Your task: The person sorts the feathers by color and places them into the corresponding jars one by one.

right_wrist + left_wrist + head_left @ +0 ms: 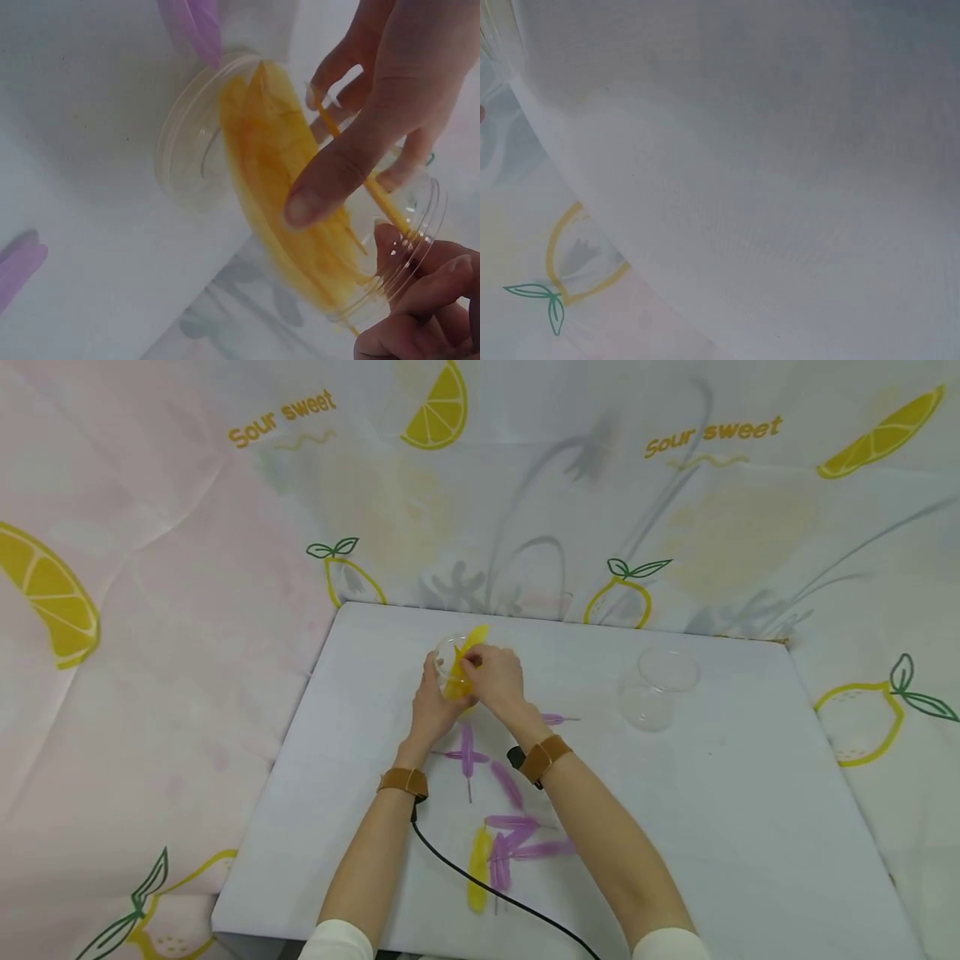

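Note:
My left hand (437, 706) grips a clear plastic jar (176, 142) from the side, its thumb across the wall in the right wrist view. Yellow feathers (262, 161) lie inside the jar, which is tilted in that view. At the jar's mouth, my right hand (497, 679) has thumb and fingers pinched together on a yellow feather. Part of that feather is hidden by the fingers. In the head view, yellow (476, 636) sticks up past the rim. The left wrist view has no hand in it, only white tabletop (742, 210) and patterned cloth.
Several purple feathers (507, 783) lie scattered over the white table (750, 827), with one yellow feather (479, 870) near the front. Two clear round plastic pieces (647, 707) sit at the right. A black cable (495, 890) runs from the left wrist over the feathers.

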Available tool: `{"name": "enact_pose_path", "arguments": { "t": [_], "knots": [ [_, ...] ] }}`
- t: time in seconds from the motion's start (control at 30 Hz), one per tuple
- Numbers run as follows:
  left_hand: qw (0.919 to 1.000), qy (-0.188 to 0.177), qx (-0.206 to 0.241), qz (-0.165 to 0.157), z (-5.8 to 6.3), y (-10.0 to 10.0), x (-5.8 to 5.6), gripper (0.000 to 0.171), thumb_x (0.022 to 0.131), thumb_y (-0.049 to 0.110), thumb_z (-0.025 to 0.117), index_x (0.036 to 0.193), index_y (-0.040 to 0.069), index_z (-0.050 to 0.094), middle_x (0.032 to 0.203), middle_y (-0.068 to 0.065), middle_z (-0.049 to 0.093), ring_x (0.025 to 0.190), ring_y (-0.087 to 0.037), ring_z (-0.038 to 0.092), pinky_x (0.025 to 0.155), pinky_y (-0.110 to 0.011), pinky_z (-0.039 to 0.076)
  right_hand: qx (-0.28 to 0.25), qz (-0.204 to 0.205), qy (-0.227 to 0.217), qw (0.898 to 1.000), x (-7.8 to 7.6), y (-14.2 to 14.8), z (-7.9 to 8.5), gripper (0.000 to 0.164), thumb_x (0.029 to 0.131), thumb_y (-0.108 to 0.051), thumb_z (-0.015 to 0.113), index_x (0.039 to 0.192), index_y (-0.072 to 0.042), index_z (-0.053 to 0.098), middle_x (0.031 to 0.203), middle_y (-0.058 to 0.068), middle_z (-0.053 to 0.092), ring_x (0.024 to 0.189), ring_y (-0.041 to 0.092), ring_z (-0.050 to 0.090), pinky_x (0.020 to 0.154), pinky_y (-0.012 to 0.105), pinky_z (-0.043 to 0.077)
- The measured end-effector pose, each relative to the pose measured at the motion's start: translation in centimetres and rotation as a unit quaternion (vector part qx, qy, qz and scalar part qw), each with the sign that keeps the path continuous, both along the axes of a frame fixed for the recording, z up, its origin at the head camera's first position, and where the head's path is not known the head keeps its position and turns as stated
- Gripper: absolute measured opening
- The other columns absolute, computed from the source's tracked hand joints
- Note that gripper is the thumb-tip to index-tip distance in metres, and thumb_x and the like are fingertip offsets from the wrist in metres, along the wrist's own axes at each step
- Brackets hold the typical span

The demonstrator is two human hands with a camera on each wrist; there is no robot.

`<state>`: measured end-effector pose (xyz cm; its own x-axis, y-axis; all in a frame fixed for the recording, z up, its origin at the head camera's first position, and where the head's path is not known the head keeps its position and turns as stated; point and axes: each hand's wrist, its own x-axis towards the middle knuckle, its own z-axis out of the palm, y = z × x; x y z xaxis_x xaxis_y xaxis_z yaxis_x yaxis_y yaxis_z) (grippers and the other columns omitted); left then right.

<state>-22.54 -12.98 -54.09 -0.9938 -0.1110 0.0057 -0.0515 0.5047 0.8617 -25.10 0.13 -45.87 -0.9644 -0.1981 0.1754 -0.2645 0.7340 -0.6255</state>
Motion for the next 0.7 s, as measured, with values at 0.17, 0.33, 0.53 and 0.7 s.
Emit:
{"name": "enact_pose_path", "arguments": {
  "t": [0.17, 0.33, 0.53, 0.7],
  "knots": [
    [1.0000, -0.008, -0.004, 0.001, 0.0, 0.2, 0.0, 0.102, 0.081, 0.039, 0.078, 0.158, 0.019, 0.014, 0.156, -0.015, 0.039, 0.133, -0.042, 0.047, 0.108, -0.065, 0.037, 0.024, -0.005, -0.042, 0.999, 0.0, -0.1, -0.2, 0.021, 0.097, -0.024, 0.065, 0.102, -0.009, 0.079, 0.096, 0.005, 0.077, 0.085, 0.022, 0.070, 0.075, 0.034, 0.058],
    [0.9998, -0.018, -0.006, 0.001, -0.1, 0.2, 0.1, 0.101, 0.082, 0.040, 0.076, 0.158, 0.019, 0.013, 0.158, -0.015, 0.036, 0.135, -0.044, 0.045, 0.109, -0.065, 0.035, 0.033, 0.011, -0.070, 0.997, 0.3, 0.2, 0.0, 0.024, 0.099, -0.025, 0.060, 0.101, -0.009, 0.079, 0.089, 0.005, 0.075, 0.074, 0.019, 0.064, 0.066, 0.029, 0.054],
    [0.9998, -0.015, -0.011, 0.005, -0.4, 0.2, 0.0, 0.104, 0.082, 0.039, 0.077, 0.159, 0.018, 0.012, 0.158, -0.017, 0.035, 0.137, -0.046, 0.042, 0.109, -0.066, 0.034, 0.029, 0.040, -0.067, 0.997, 0.8, 0.7, 0.1, 0.027, 0.101, -0.025, 0.057, 0.106, -0.008, 0.077, 0.090, 0.007, 0.075, 0.066, 0.019, 0.061, 0.058, 0.027, 0.050],
    [0.9999, -0.001, -0.014, 0.007, -0.5, 0.1, -0.2, 0.105, 0.081, 0.038, 0.080, 0.159, 0.017, 0.012, 0.158, -0.016, 0.035, 0.138, -0.045, 0.041, 0.110, -0.065, 0.034, -0.004, 0.042, -0.031, 0.999, 2.1, 2.1, 0.7, 0.032, 0.098, -0.024, 0.061, 0.124, -0.008, 0.069, 0.121, 0.009, 0.071, 0.109, 0.028, 0.067, 0.092, 0.041, 0.054]
  ]
}}
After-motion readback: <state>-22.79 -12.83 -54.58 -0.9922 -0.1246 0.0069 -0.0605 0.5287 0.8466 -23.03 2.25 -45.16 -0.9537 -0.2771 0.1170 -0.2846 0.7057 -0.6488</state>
